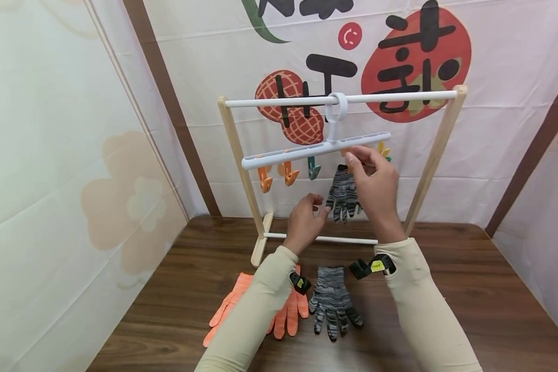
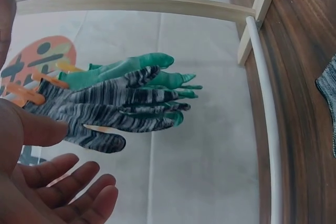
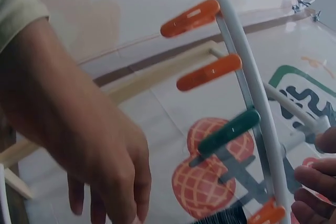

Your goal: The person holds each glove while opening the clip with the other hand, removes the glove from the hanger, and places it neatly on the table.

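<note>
A grey-and-black striped knit glove (image 1: 342, 194) hangs fingers-down from orange clips (image 2: 26, 94) on a white clip hanger (image 1: 307, 150). Behind it hangs a green glove (image 2: 118, 72), with a yellow clip (image 2: 68, 67) at its cuff. My left hand (image 1: 305, 222) is beside the hanging striped glove, its fingers loosely bent with nothing between them. Up at the hanger bar, my right hand (image 1: 376, 181) is close to the orange clip, fingers relaxed; in the right wrist view its fingertips (image 3: 315, 179) show apart from the bar.
A wooden rack (image 1: 439, 150) with a white top rod (image 1: 279, 103) carries the hanger. Two more orange clips (image 1: 289, 173) and a dark green clip (image 1: 313, 168) hang on its left half. On the brown table (image 1: 158, 310) lie orange gloves (image 1: 287, 315) and another striped glove (image 1: 332, 294).
</note>
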The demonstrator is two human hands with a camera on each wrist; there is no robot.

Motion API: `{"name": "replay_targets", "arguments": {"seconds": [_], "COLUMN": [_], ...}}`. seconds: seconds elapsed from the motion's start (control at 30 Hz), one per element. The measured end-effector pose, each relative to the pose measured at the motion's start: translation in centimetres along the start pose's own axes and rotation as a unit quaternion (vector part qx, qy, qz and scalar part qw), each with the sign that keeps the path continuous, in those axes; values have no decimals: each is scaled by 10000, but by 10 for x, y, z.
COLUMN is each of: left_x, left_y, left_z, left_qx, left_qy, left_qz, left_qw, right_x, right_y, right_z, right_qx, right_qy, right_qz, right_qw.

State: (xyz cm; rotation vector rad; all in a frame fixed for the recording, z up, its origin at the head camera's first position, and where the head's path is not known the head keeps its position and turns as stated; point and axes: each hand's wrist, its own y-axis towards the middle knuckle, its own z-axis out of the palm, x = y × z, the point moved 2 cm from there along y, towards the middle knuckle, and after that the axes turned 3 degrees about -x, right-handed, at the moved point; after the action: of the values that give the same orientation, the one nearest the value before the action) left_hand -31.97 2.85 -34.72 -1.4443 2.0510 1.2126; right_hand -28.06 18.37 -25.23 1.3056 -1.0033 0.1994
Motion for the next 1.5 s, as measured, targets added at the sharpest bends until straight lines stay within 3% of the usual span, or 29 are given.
{"name": "replay_targets", "arguments": {"seconds": [0.23, 0.8, 1.1, 1.5], "left_x": [-6, -10, -12, -18], "left_y": [5, 11, 18, 26], "left_z": [-1, -1, -4, -8], "left_qx": [-25, -181, -78, -330], "left_qy": [-19, 35, 47, -77], "left_qz": [51, 69, -4, 17], "left_qw": [10000, 9998, 10000, 9994], "right_x": [-16, -33, -33, -30], "right_y": [6, 6, 5, 6], "right_z": [-5, 3, 4, 10], "right_qx": [-252, 137, 236, 409], "right_qy": [-288, -678, -570, -410], "right_qz": [44, 487, 595, 700], "right_qw": [9993, 9964, 9963, 9959]}}
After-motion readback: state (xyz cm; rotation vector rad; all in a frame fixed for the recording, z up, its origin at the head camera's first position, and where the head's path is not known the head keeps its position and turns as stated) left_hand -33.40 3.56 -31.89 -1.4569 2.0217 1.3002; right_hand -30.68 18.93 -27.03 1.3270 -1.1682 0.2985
